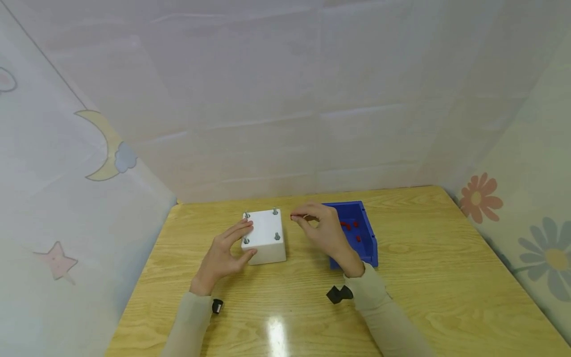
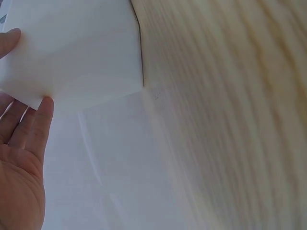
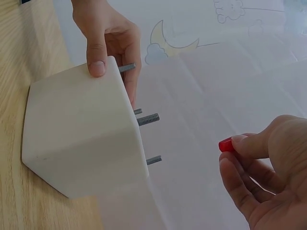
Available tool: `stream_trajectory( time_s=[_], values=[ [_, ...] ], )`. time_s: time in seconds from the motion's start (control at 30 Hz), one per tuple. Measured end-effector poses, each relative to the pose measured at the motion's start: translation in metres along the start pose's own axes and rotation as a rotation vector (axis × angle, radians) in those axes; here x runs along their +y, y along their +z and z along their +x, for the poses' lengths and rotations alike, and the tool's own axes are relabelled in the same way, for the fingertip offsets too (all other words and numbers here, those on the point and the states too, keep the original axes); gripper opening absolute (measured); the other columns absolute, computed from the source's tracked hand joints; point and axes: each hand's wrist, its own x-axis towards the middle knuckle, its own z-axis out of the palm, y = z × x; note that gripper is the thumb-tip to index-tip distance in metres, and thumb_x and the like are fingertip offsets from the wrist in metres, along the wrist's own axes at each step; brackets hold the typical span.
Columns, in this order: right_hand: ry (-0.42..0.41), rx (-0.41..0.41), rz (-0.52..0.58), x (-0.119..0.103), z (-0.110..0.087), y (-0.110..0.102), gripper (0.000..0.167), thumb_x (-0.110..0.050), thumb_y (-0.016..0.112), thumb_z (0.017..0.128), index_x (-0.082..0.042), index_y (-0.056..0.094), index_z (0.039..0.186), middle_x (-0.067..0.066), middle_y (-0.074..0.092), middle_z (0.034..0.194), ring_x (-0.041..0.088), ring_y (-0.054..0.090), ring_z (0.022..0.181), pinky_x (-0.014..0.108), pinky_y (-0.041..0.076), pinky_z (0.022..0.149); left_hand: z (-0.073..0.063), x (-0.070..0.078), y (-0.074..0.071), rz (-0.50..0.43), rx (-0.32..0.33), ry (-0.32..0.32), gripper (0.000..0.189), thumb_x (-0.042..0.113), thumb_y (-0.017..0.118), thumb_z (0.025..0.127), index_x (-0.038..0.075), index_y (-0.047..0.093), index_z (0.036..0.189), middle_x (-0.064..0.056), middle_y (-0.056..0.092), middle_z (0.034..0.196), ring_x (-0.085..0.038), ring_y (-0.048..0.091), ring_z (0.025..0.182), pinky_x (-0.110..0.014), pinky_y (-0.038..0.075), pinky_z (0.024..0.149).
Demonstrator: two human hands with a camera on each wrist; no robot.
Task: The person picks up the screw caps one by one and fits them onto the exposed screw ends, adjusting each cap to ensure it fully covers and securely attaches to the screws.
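A small red cap [image 3: 226, 144] is pinched between the thumb and fingertips of the right hand [image 1: 322, 229], which is nearly closed at the tips. The cap is held above the bench, to the right of a white box [image 1: 267, 255] and apart from it. The box stands on the bench, and four threaded metal bolts [image 1: 277, 236] stick up from its top face, one near each corner. The left hand [image 1: 223, 254] holds the left side of the box, part open around it, with the thumb against the near face and the fingers reaching over the top edge by the left bolts.

Right of the box, partly hidden behind the right hand and forearm, a blue bin [image 1: 348, 211] sits on the bench. Several red pieces [image 1: 358, 239] lie loose in it; some are too small to make out clearly.

Both forearms come from the near side in pale sleeves [image 1: 383, 310], and a black device [image 1: 339, 294] shows at the right wrist. The bench [image 1: 428, 277] has a yellowish wood grain, with a bright reflection near its near edge. Beyond the far edge hangs a pale sheet [image 1: 258, 99]. At the left are a yellow moon [image 1: 106, 148] and a pink star [image 1: 57, 261]; at the right are a red flower [image 1: 482, 197] and a grey flower [image 1: 553, 255].
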Motion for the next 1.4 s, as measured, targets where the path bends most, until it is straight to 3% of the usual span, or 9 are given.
stream_trajectory(
  time_s=[0.87, 1.4],
  values=[
    [0.002, -0.024, 0.004, 0.0056, -0.0031, 0.0073, 0.015, 0.001, 0.079, 0.094, -0.006, 0.085, 0.106, 0.008, 0.081, 0.102, 0.023, 0.078, 0.089, 0.031, 0.068, 0.076, 0.0012, 0.0021, -0.0014, -0.006, -0.019, -0.022, 0.060, 0.014, 0.091, 0.085, 0.001, 0.068, 0.138, -0.014, 0.065, 0.148, -0.038, 0.058, 0.143, -0.035, 0.044, 0.124],
    [0.052, -0.037, 0.047, 0.0020, -0.0039, 0.0082, 0.015, 0.002, 0.077, 0.096, -0.007, 0.084, 0.106, 0.008, 0.080, 0.102, 0.023, 0.077, 0.090, 0.029, 0.068, 0.080, 0.0002, 0.0035, -0.0026, -0.016, -0.022, -0.030, 0.059, 0.014, 0.090, 0.085, 0.001, 0.068, 0.138, -0.015, 0.065, 0.148, -0.038, 0.058, 0.143, -0.034, 0.043, 0.124]
  ],
)
